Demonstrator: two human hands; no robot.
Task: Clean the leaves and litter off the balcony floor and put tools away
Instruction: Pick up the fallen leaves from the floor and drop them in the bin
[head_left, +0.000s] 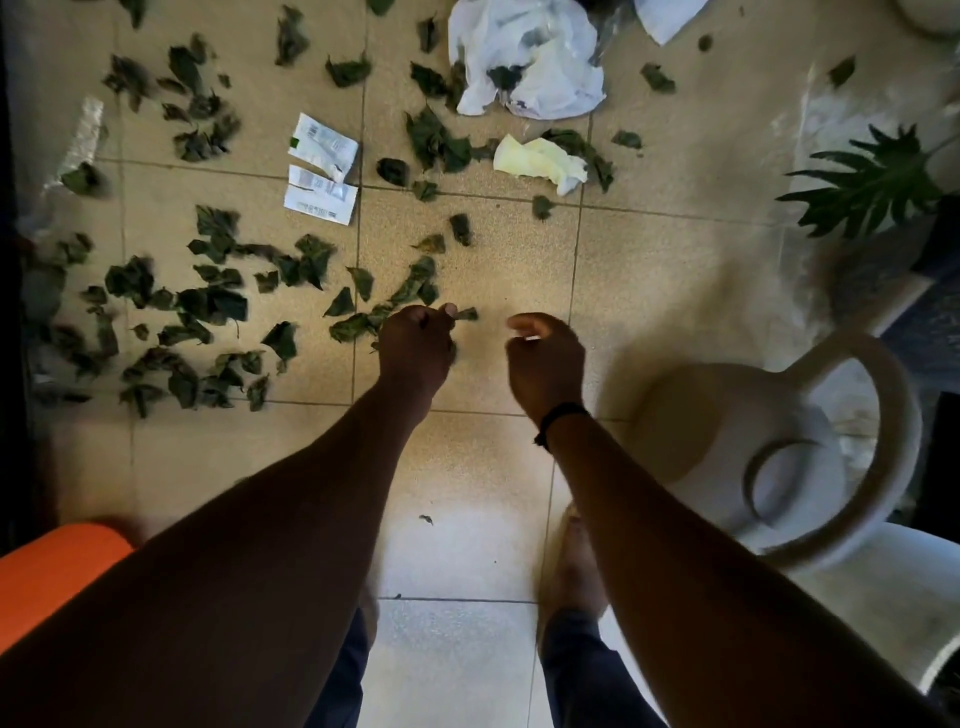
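Observation:
Several dark green leaves (208, 301) lie scattered over the beige tiled balcony floor (467, 457), thickest at the left. Litter lies among them: two white torn packets (322, 143) (319, 198), a crumpled yellowish tissue (540, 161), a crumpled white plastic bag (530, 62) and a clear wrapper (83, 135). My left hand (415, 345) hangs above the leaves with its fingers curled into a fist; I see nothing plainly held in it. My right hand (545, 364) hovers beside it, fingers loosely curled and empty, a dark band on the wrist.
A white plastic chair (779, 457) stands close at my right. A green potted plant frond (872, 182) reaches in from the right edge. An orange object (57, 566) sits at the lower left. A dark wall or frame (8, 312) runs along the left edge.

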